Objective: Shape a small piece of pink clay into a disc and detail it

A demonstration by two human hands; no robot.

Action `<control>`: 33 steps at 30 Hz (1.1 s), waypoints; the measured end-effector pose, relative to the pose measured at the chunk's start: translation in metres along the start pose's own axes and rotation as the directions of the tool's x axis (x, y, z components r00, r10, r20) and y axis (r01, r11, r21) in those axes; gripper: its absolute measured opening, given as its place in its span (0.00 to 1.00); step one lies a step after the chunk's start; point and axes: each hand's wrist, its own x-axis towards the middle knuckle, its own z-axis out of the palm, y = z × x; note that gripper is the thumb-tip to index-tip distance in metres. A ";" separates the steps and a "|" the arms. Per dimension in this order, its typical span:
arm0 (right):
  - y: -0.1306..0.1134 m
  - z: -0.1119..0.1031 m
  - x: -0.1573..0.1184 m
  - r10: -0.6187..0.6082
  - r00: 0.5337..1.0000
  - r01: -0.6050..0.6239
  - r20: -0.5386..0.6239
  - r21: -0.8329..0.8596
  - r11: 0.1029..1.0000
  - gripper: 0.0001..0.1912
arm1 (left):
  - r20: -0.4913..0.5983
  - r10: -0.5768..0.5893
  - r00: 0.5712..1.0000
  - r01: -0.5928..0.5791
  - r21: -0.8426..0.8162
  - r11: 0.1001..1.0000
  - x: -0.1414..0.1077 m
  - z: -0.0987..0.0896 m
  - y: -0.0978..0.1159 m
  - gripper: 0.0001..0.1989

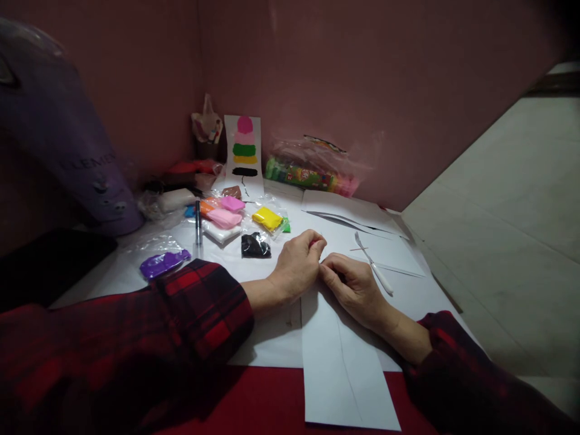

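Observation:
My left hand (296,266) is closed, its thumb and fingers pressed together over the upper part of a white paper strip (348,386). A small reddish spot shows at its fingertips, too little to identify. My right hand (356,287) is curled in a pinch just to the right, its fingertips close to the left hand. Whatever it holds is hidden. A thin curved line runs down the strip, which overhangs the front table edge. Beside the right hand lie a fork (378,272) with a white handle and a thin stick (359,249).
Bagged clay lies to the left: black (256,246), yellow (267,219), pink (225,217) and purple (164,264). A marker (198,223) is among them. Behind stand a card with coloured shapes (244,148) and a plastic bag (312,169). White sheets (353,208) lie at back right.

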 end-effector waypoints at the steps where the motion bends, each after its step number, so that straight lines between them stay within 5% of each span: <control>1: 0.000 0.000 0.000 0.000 1.000 0.000 0.001 0.001 1.000 0.13 | 0.004 0.000 1.000 0.000 0.008 1.000 0.000 0.000 0.000 0.06; 33: 0.000 0.000 0.000 -0.042 0.999 0.042 -0.014 -0.017 0.999 0.13 | 0.068 -0.014 0.998 0.009 0.074 0.997 -0.001 0.000 0.000 0.07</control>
